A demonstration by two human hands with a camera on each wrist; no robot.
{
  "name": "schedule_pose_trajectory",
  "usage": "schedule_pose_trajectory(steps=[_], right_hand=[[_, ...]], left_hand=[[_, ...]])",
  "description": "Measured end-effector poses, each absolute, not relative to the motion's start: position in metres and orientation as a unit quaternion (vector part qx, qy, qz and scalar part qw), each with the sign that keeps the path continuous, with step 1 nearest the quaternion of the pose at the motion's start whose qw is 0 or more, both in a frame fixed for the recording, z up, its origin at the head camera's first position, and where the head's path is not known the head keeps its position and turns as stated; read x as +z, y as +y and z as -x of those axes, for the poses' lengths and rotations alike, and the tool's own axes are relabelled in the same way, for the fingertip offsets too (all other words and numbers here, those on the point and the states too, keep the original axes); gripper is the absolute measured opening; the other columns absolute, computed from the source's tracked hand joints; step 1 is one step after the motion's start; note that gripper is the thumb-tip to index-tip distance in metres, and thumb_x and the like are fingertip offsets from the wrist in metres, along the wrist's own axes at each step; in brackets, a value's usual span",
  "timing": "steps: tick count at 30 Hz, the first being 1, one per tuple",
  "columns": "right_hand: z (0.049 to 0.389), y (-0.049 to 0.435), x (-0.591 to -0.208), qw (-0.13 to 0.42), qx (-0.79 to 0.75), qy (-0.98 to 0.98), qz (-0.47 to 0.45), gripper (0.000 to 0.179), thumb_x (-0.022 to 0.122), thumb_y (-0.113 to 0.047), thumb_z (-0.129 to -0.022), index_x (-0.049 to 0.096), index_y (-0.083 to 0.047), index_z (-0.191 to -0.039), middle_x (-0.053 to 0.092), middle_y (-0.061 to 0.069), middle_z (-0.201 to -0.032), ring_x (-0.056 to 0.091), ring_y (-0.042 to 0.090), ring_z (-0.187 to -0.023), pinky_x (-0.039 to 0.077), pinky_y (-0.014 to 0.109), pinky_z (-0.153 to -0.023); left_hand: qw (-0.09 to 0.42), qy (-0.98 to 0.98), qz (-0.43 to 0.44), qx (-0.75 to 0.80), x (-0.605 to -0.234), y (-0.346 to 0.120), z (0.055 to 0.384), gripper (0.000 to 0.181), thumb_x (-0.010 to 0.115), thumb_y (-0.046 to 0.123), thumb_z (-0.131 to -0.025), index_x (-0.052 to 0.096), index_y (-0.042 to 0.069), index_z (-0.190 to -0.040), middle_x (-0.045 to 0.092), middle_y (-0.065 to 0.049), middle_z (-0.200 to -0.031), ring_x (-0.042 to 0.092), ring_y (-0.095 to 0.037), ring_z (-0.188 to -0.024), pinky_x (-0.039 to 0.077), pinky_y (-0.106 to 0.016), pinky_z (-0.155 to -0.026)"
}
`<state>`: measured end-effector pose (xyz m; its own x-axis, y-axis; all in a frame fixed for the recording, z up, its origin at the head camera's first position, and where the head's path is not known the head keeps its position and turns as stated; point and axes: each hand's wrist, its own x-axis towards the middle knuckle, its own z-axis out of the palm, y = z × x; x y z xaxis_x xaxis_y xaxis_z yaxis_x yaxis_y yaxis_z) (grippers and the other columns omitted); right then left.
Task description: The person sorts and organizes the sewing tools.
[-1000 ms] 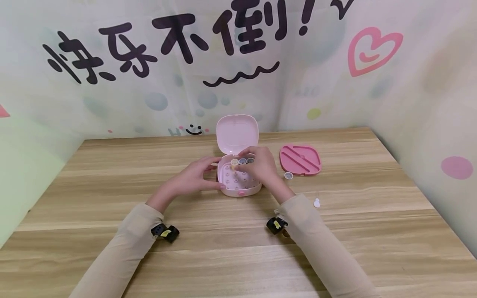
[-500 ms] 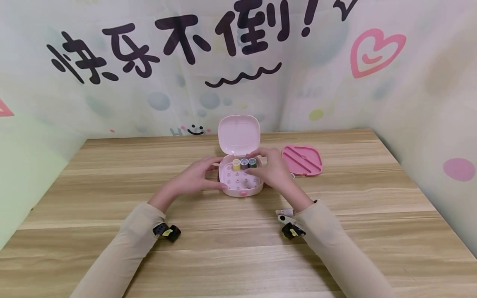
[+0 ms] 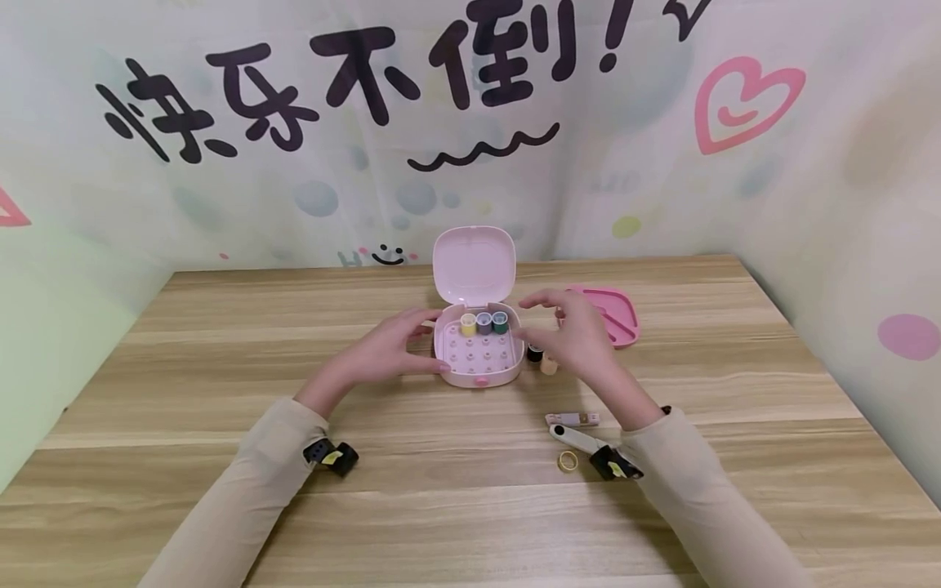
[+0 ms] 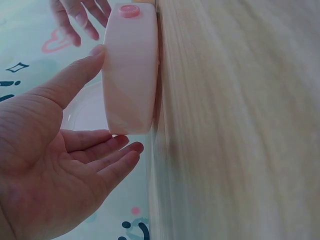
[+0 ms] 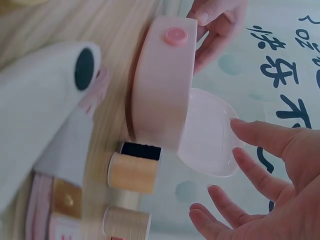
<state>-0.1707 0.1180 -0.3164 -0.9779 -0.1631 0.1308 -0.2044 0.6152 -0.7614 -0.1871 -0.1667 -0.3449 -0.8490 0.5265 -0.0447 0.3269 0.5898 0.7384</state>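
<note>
while the right hand [image 3: 578,328] hangs over the table [image 3: 412,514] with its fingers spread and nothing between them, the left hand [image 3: 382,349] rests its thumb and loosely straight fingertips against the left side of the box [image 3: 459,379]. that box is just left of the right hand, its lid [image 3: 474,265] raised; in its back row stand the yellow spool [image 3: 469,327], grey spool [image 3: 483,327] and green spool [image 3: 500,326], side by side. the work looks to be seating spools on the pegs [image 3: 487,357], most of them bare; the next move probably calls for the right hand to dip and pinch the black spool [image 3: 535,355] or peach spool [image 3: 548,367], both upright just below its thumb, with the left steadying the box. a beige spool [image 5: 127,222] shows near them in the right wrist view.

the spools are short cylinders of finely ridged thread; the box is smooth, pale pink plastic, round-cornered, with a round button [image 3: 481,382]. past the right hand, partly hidden by it, lies a slotted, deeper pink tray [image 3: 625,322]. nearer the body than that hand lie a small packet [image 3: 573,419], a smooth white tool [image 3: 576,438] and a gold ring [image 3: 568,470].
</note>
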Motion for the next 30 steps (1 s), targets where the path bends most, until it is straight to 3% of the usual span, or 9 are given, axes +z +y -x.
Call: schedule_pose_trajectory(steps=[4, 12, 19, 30], right_hand=[[0.168, 0.126, -0.315, 0.026, 0.425, -0.899, -0.101, 0.033, 0.083, -0.009, -0.089, 0.075, -0.003, -0.121, 0.071, 0.021, -0.132, 0.061, 0.048, -0.123, 0.051, 0.061, -0.106], [0.166, 0.144, -0.315, 0.008, 0.433, -0.896, -0.098, 0.034, 0.082, -0.01, -0.091, 0.074, 0.0, -0.123, 0.068, 0.023, -0.135, 0.062, 0.049, -0.122, 0.052, 0.062, -0.107], [0.167, 0.16, -0.317, 0.015, 0.444, -0.888, -0.115, 0.034, 0.08, -0.007, -0.092, 0.073, 0.005, -0.122, 0.07, 0.026, -0.129, 0.066, 0.047, -0.113, 0.056, 0.059, -0.103], [0.165, 0.18, -0.326, -0.013, 0.444, -0.89, -0.105, 0.038, 0.078, -0.011, -0.094, 0.07, 0.006, -0.127, 0.068, 0.029, -0.129, 0.066, 0.047, -0.118, 0.056, 0.057, -0.104]], left_hand=[[0.13, 0.882, -0.24, 0.383, -0.345, -0.167, 0.187, 0.08, 0.084, 0.022, -0.091, 0.045, -0.001, -0.156, 0.051, -0.023, -0.154, 0.054, -0.044, -0.14, 0.045, -0.055, -0.12], [0.133, 0.883, -0.236, 0.383, -0.346, -0.166, 0.188, 0.08, 0.085, 0.023, -0.091, 0.045, 0.0, -0.156, 0.051, -0.022, -0.154, 0.053, -0.043, -0.141, 0.046, -0.053, -0.12], [0.136, 0.883, -0.236, 0.382, -0.346, -0.166, 0.188, 0.08, 0.084, 0.023, -0.091, 0.044, 0.0, -0.157, 0.051, -0.022, -0.155, 0.053, -0.043, -0.141, 0.046, -0.054, -0.12], [0.143, 0.882, -0.232, 0.385, -0.346, -0.166, 0.188, 0.082, 0.084, 0.024, -0.092, 0.042, -0.001, -0.159, 0.049, -0.022, -0.157, 0.051, -0.044, -0.143, 0.045, -0.055, -0.12]])
